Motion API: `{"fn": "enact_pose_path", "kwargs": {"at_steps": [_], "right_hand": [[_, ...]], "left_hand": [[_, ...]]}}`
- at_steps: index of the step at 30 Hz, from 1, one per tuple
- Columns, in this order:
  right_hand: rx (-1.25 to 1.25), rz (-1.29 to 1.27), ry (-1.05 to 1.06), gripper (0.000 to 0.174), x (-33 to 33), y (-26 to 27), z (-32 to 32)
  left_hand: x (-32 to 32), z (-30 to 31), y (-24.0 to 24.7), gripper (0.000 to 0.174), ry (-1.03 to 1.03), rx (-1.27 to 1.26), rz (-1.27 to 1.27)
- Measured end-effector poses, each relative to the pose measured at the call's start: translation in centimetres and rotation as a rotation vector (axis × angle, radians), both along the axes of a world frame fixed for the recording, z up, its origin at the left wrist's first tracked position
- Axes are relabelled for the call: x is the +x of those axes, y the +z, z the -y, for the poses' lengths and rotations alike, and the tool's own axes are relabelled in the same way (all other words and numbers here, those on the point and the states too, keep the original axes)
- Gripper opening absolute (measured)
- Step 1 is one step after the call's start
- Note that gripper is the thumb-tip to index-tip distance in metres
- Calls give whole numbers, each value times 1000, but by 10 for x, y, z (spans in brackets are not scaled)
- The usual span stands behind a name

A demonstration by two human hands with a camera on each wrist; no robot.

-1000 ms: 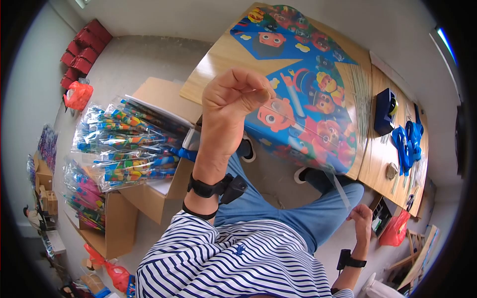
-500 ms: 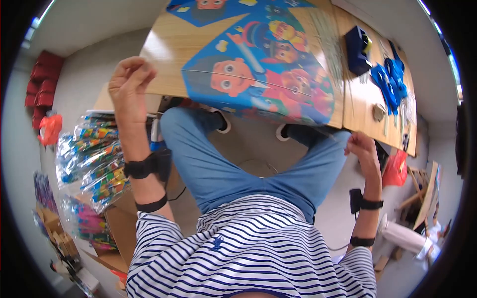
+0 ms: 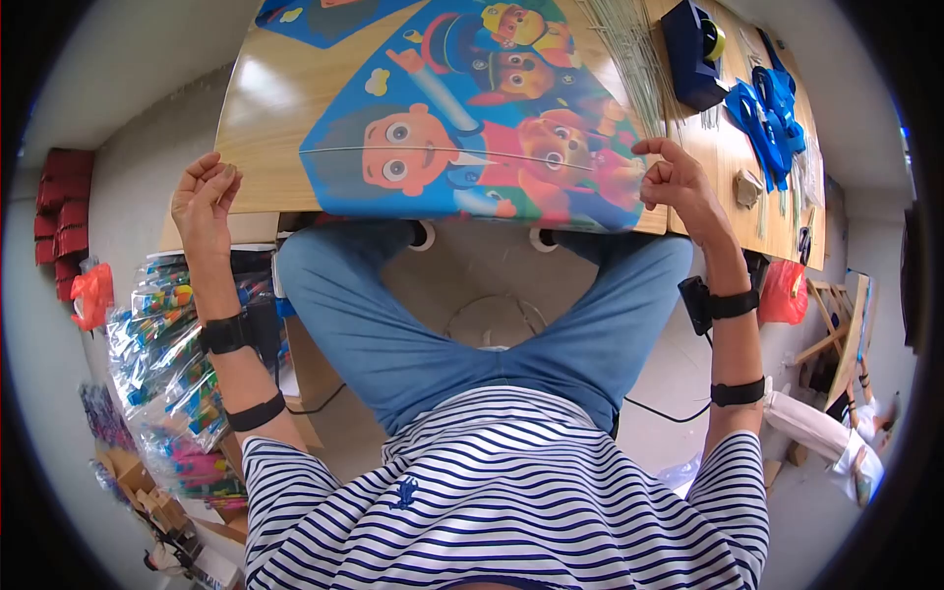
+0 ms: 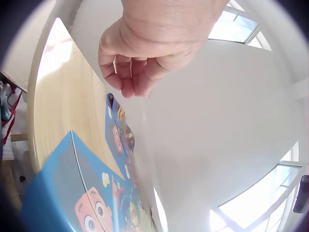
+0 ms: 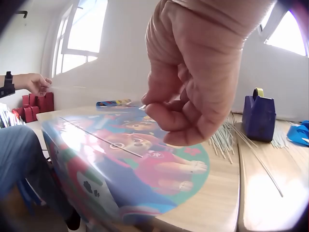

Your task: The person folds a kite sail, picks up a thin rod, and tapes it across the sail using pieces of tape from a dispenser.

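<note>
My left hand (image 3: pixel 206 206) is raised past the table's near left edge, fingertips pinched against the thumb. My right hand (image 3: pixel 683 192) pinches thumb to fingers near the right end of a blue cartoon-printed sheet (image 3: pixel 423 157). Between both hands runs a strip of clear tape (image 5: pixel 72 88), faint in the right wrist view; in the left wrist view it trails from the fingertips. A thin straight rod (image 3: pixel 492 152) lies across the sheet, below the tape. The sheet's near edge droops over the table edge.
A dark blue tape dispenser (image 3: pixel 691 59) stands at the table's right, beside a pile of thin rods (image 3: pixel 624 59) and bunched blue straps (image 3: pixel 767 128). Another printed sheet (image 3: pixel 324 20) lies farther back. Bagged colourful goods (image 3: pixel 167 344) fill boxes at floor level on the left.
My left hand has moved left and down to the table's left side. The right hand has risen from beside the knee to the sheet's right end. The head view has shifted.
</note>
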State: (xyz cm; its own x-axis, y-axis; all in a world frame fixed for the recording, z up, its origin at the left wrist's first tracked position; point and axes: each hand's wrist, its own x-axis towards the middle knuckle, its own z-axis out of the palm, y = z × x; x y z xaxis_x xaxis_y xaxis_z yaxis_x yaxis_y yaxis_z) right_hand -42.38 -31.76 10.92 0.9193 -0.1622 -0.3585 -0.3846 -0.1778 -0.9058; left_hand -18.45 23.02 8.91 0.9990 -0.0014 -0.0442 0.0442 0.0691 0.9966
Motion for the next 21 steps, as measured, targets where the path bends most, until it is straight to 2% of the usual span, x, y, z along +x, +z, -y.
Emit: {"fn": "enact_pose_path", "kwargs": {"at_steps": [2,6,9,12,16,21], "right_hand": [[-35,-9,69,11,6,-14,13],[-107,10,12,5,17,-19,12],[-103,19,-45,5,17,-22,12],[54,-59,-79,4,20,-17,13],[55,-96,-116,9,23,-15,8],[-25,-75,-180,15,22,-14,4]], "left_hand": [[6,1,-9,33,-1,-19,-34],[23,-10,-32,34,-4,-68,-49],[20,6,-28,31,11,-65,-112],[20,15,-29,29,17,71,-116],[26,18,-37,31,38,218,-62],[25,18,-39,30,9,25,-142]]}}
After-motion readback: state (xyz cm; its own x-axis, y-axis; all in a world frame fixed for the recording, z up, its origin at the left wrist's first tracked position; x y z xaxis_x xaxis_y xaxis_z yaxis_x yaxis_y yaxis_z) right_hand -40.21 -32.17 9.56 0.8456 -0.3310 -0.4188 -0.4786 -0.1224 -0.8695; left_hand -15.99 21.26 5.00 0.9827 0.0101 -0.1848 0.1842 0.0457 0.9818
